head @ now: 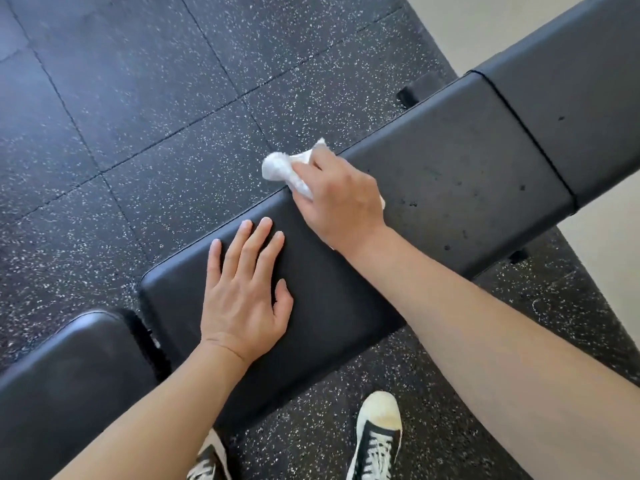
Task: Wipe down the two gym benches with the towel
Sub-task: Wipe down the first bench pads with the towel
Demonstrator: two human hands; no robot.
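Observation:
A long black padded bench (450, 174) runs diagonally from lower left to upper right. My right hand (337, 199) grips a crumpled white towel (280, 168) and presses it on the bench's far edge near the middle. My left hand (246, 289) lies flat, fingers spread, on the bench pad closer to me and holds nothing. A second black pad (69, 368) sits at the lower left, separated from the first by a narrow gap. Part of the towel is hidden under my right palm.
Dark speckled rubber floor tiles (138, 116) surround the bench. A pale floor area (450, 26) shows at the upper right. My two black-and-white sneakers (377, 434) stand on the near side of the bench. A black bench foot (415, 91) pokes out beyond the far edge.

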